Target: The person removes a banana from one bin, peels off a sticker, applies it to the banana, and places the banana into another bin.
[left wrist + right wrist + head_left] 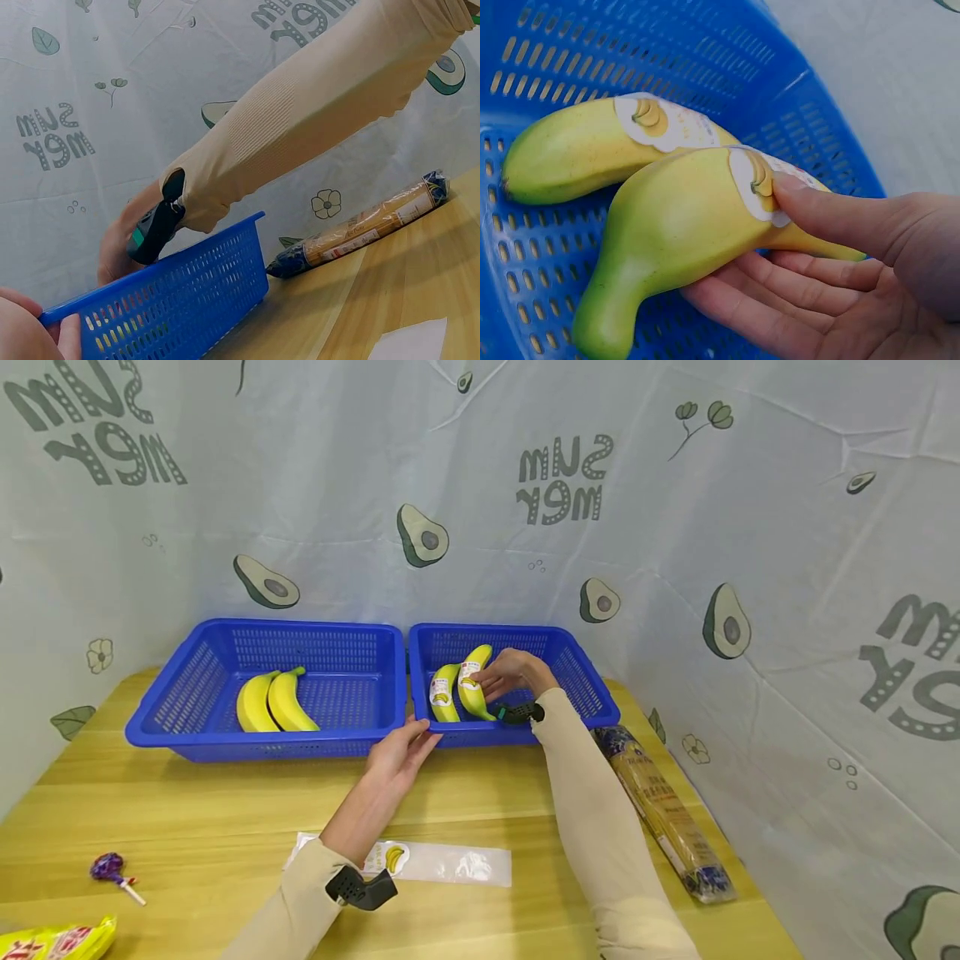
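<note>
Two bananas with white stickers lie side by side in the smaller blue basket (587,689) on the right. My right hand (516,674) holds the right-hand banana (671,217); its thumb presses on the sticker and the other fingers lie along the underside. The other labelled banana (574,154) rests against it on the basket floor, farther left. At the front left corner of this basket, my left hand (397,747) grips the rim, seen at the lower left of the left wrist view. The mesh partly hides the bananas there.
A larger blue basket (180,689) with two unlabelled bananas (288,702) stands at left. A long plastic-wrapped pasta pack (667,814) lies at right. In front are a clear strip bag (465,865), a purple lollipop (108,866) and a yellow packet (67,942).
</note>
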{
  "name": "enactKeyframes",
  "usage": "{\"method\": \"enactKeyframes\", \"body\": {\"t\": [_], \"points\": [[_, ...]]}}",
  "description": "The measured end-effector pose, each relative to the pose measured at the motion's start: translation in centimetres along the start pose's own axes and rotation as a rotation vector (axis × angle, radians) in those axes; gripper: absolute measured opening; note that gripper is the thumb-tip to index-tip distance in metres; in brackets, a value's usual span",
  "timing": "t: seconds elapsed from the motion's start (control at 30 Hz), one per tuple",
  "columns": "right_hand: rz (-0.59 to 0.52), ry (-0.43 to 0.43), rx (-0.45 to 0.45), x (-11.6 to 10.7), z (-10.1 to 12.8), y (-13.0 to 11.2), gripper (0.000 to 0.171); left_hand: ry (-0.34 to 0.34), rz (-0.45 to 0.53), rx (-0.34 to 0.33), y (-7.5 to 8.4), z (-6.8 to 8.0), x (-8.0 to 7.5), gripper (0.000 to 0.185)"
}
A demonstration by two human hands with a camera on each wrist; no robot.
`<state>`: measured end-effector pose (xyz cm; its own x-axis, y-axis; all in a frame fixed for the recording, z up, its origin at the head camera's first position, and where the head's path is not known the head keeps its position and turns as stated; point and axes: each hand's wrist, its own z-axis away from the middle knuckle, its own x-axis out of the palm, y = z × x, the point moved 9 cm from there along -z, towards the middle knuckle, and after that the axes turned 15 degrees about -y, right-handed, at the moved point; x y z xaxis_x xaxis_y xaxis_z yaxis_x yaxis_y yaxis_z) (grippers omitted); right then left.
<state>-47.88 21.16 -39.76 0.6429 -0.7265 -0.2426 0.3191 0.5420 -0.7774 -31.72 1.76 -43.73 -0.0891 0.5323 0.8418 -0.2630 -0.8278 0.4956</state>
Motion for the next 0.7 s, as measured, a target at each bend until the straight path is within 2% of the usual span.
{"method": "enactKeyframes", "body": {"t": [0.47, 0.7], "points": [[0.081, -0.069, 0.094, 0.7, -1.2, 0.6, 0.046, -0.008, 0.010, 0.008, 0.2, -0.3, -0.2, 0.071], [0.068, -0.108, 0.123, 1.3, -1.7, 0.5, 0.037, -0.005, 0.009, 0.008, 0.0, -0.2, -0.3, 0.069]]}}
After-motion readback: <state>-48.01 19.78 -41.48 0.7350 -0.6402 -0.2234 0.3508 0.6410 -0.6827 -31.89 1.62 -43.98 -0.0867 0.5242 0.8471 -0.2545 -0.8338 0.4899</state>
